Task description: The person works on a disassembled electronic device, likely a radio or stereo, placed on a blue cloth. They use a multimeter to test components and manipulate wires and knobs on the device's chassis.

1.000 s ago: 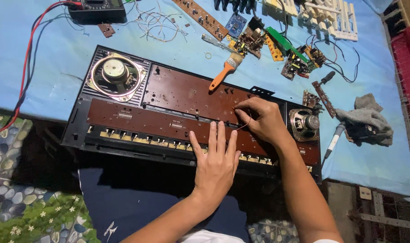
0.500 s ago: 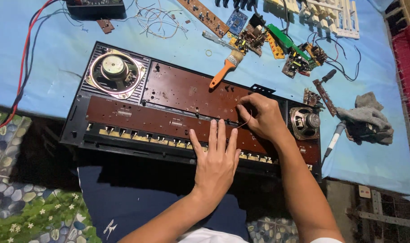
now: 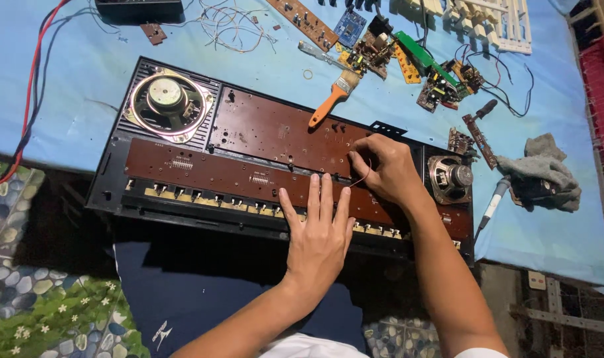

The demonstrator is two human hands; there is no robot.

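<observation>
Keyboard chassis [image 3: 182, 199], black and opened up with its brown circuit boards showing, lies near the front edge of the blue worktop [image 3: 70, 99], its long side running along that edge and its front rim overhanging it. Left hand [image 3: 320, 229] rests flat on the long brown board [image 3: 229, 176], fingers straight and spread slightly apart, gripping nothing. Right hand [image 3: 384, 169] sits just beyond it, on the upper board [image 3: 269, 129], fingers curled together and pinching a thin reddish wire [image 3: 366, 174] that loops down below the knuckles.

Round speaker [image 3: 167, 99] fills the chassis's left end, and a smaller speaker [image 3: 451, 178] sits at its right end, just beside the right wrist. Orange-handled brush [image 3: 333, 98] lies across the chassis's back edge, handle on the upper board and bristles on the worktop. Loose circuit boards [image 3: 441, 76] and tangled leads crowd the back right of the worktop. Grey rag [image 3: 537, 174] lies near the right edge, with a soldering iron [image 3: 493, 202] just beside it. Red and black cables [image 3: 30, 99] run along the left edge.
</observation>
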